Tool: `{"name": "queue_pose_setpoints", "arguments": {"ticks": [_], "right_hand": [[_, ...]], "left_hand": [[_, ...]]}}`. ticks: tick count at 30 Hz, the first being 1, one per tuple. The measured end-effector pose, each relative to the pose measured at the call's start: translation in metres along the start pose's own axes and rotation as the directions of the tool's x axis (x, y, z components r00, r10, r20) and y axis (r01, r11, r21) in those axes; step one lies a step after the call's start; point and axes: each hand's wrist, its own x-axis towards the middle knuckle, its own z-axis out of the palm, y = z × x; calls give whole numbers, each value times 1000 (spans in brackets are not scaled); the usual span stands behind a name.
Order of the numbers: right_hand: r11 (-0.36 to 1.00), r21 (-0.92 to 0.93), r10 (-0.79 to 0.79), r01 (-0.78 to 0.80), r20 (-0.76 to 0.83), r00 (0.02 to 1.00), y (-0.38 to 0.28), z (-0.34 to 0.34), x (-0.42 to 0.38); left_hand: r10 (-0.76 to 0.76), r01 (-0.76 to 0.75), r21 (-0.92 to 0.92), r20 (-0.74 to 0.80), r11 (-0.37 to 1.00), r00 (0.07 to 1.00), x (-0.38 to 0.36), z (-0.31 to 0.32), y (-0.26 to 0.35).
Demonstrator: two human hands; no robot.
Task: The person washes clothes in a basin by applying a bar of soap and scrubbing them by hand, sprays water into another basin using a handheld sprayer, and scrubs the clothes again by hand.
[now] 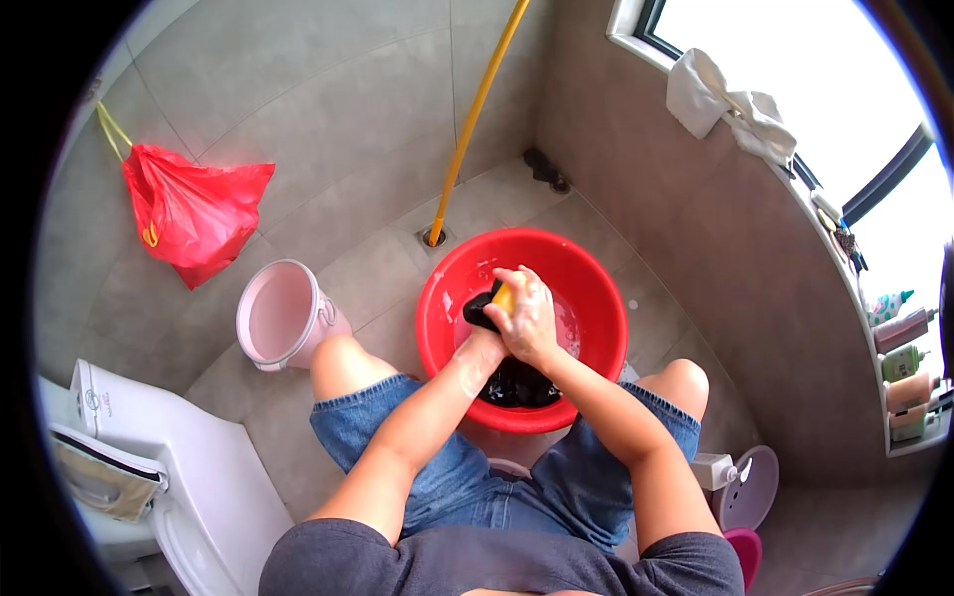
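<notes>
Over a round red basin (438,345) on the floor, my two hands are close together. My right hand (533,316) is wrapped round a yellow bar (505,299), with suds on its fingers. Black cloth (479,311) lies against the bar on the left. My left hand (484,343) is under the cloth and partly behind my right hand; its fingers are hidden. More wet black cloth (521,385) lies in the near part of the basin, with soapy water around it.
A pink bucket (277,316) stands left of the basin. A yellow hose (467,129) runs into a floor drain. A red bag (197,207) hangs on the wall. At the lower left is a white toilet (204,477); bottles (904,364) line the right ledge.
</notes>
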Motion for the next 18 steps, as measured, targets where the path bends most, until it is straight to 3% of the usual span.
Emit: {"name": "queue_pose_setpoints", "arguments": {"ticks": [1,3,4,5,6,7,9,10,11,12,13,14,15,16,17,18], "right_hand": [[894,243,359,-377,119,926,3,-5,5],[747,379,484,-546,253,838,34,4,7],[799,241,493,-551,262,830,15,-4,4],[839,173,472,-516,239,848,-10,-9,1],[925,163,322,-344,148,935,-28,-7,-6],[996,-82,26,-23,39,999,-37,-1,-13],[998,-58,-14,17,50,999,-32,-3,-7],[997,-29,79,-78,15,997,-23,-8,0],[952,103,285,-288,40,958,-10,-10,10],[873,227,427,-432,76,901,17,-1,10],[752,341,555,-564,134,821,27,1,13],[785,294,527,-545,145,838,29,4,2],[748,234,592,-621,190,784,5,-5,2],[866,177,450,-467,128,884,-13,-6,-3],[948,105,294,-302,83,952,-26,-3,-11],[994,18,106,-106,2,994,-28,4,-18]], "left_hand": [[-85,79,-76,-84,994,993,12,-21,-7],[-60,111,-216,231,970,971,32,-74,-38],[-27,142,-266,392,953,920,47,-95,-46],[-13,155,-281,447,947,894,54,-97,-44],[1,170,-294,501,941,865,60,-97,-42],[-13,158,-281,457,947,889,59,-92,-40],[-40,139,-252,361,958,932,52,-76,-31],[-50,127,-237,307,963,951,46,-64,-25],[-57,113,-220,249,969,967,40,-51,-18],[-70,62,-97,-85,993,994,21,-16,-3],[-27,11,-81,-208,997,978,26,-30,-10],[-52,38,-121,-108,992,993,29,-44,-11],[-72,70,-158,-4,985,997,33,-63,-16],[-145,229,-584,187,779,972,57,-107,-33],[-211,425,-819,371,384,904,81,-150,-50],[-194,378,-667,335,642,922,75,-139,-44]]}}
